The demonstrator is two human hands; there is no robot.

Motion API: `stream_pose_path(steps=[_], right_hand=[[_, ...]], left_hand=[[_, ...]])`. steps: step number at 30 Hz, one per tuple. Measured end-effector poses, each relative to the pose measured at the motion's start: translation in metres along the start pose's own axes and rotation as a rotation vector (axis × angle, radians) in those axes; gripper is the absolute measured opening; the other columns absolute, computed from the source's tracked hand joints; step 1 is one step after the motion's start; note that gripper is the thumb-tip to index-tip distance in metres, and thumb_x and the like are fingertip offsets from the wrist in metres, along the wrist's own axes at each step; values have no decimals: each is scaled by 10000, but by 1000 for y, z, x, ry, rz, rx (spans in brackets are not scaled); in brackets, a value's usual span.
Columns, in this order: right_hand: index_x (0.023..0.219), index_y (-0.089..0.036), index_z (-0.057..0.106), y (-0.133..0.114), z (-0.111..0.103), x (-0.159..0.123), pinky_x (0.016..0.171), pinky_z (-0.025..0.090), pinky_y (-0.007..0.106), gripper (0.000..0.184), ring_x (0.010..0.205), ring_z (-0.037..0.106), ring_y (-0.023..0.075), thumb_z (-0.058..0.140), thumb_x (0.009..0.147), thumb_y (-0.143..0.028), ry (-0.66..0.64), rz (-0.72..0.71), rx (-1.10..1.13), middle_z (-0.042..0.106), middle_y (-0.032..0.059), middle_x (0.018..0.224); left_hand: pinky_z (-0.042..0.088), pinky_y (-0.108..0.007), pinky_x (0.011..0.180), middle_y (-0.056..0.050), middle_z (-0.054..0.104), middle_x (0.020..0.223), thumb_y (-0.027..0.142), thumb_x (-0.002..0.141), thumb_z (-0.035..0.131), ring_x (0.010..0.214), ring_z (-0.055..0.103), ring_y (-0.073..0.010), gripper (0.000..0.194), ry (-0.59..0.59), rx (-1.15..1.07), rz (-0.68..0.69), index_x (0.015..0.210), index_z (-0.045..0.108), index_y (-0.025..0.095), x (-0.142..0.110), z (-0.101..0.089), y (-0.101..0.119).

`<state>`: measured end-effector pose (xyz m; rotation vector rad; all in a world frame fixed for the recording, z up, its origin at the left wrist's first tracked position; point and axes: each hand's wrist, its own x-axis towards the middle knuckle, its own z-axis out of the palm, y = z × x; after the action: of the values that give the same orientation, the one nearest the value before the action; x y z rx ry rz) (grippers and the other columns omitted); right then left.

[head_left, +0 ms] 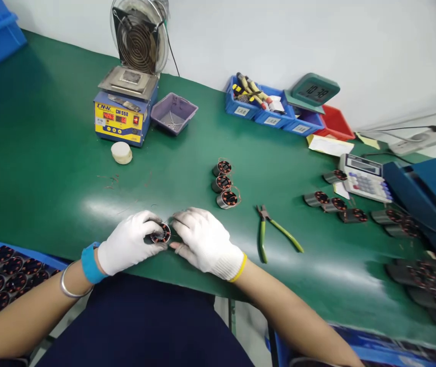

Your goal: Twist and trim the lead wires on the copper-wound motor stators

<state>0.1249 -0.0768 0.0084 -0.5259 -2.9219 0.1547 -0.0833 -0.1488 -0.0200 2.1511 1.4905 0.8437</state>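
My left hand (132, 242), in a white glove, is closed around a small round motor stator (161, 233) with copper windings, at the front edge of the green table. My right hand (202, 239), also gloved, is just to the right of that stator. Its thumb and curled fingers are apart, with bare fingertips showing; no held thing can be made out there. Further back, three more stators (227, 199) stand in a row with loops of copper wire sticking up. Green-handled cutting pliers (263, 216) lie with their handles spread, right of my right hand.
A solder pot (120, 120) with a fan behind it stands at the back, beside a purple tray (174, 114). Wire scraps lie near a round white pad (121, 152). Blue tool bins (243, 109), a clock (315, 90), a calculator (366, 176) and several stators occupy the right.
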Motion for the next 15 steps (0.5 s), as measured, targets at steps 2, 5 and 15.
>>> stream_pose_path(steps=[2,5,15], right_hand=[[1104,-104,610,1,-2,3,884,445,477,420,956,562,284,492,907,-456,-15,-21,-3,634,161,1107],[1019,-118,634,5,-1,7,959,410,488,407,946,567,273,531,879,-486,18,-90,24,650,142,1081],[1198,-49,585,8,6,1,988,417,504,625,1106,572,326,584,820,-547,-75,-26,74,587,222,1280]], left_hand=[[513,-301,777,-51,656,994,292,815,675,884,627,-172,111,-5,-12,17,853,640,194,-1,0,0],[513,-300,797,-52,672,1013,307,830,661,908,634,-176,119,-19,-35,8,859,633,195,-1,-1,0],[494,-289,811,-39,688,1029,301,813,676,927,645,-177,120,-110,-98,-26,866,644,198,3,-7,0]])
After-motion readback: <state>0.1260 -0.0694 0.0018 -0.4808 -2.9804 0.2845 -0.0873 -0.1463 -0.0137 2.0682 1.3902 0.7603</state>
